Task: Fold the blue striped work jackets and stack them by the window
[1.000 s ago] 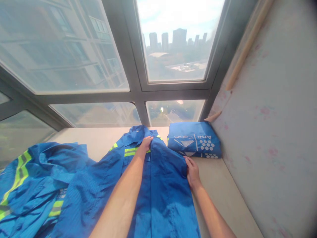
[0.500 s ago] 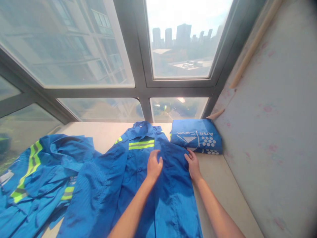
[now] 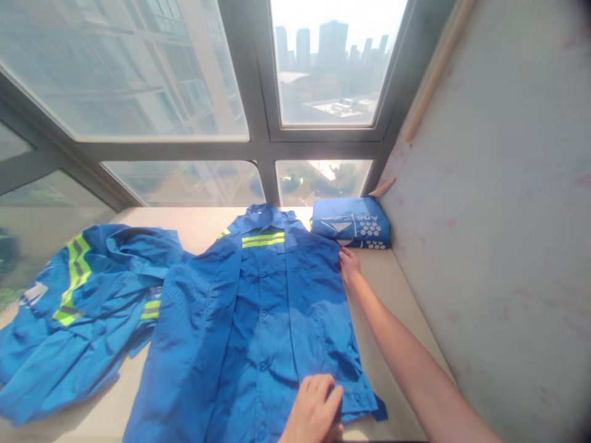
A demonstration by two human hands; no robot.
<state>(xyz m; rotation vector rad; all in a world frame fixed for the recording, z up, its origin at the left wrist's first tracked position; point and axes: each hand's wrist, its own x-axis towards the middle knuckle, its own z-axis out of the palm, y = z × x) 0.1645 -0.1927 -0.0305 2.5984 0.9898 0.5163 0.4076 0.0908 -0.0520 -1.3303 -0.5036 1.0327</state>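
A blue work jacket (image 3: 263,332) lies spread front side up, its collar toward the window and a yellow-green reflective band across the chest. My right hand (image 3: 349,264) is at the jacket's right edge near the shoulder, fingers closed on the cloth there. Low in the view, my left hand (image 3: 314,406) rests on the front near the bottom hem, its fingers curled onto the fabric; its fingertips are partly hidden. The sleeve on the right is tucked out of sight apart from a bit of cloth sticking out by the hem.
Another blue jacket (image 3: 111,295) with reflective bands lies crumpled to the left. A folded blue garment (image 3: 351,221) with white print sits at the far right corner. Windows (image 3: 318,135) stand behind the pale ledge (image 3: 406,320), and a wall (image 3: 503,246) bounds the right side.
My left hand has moved from the jacket's chest down toward the hem. My right hand stays at the shoulder edge. The view has shifted slightly.
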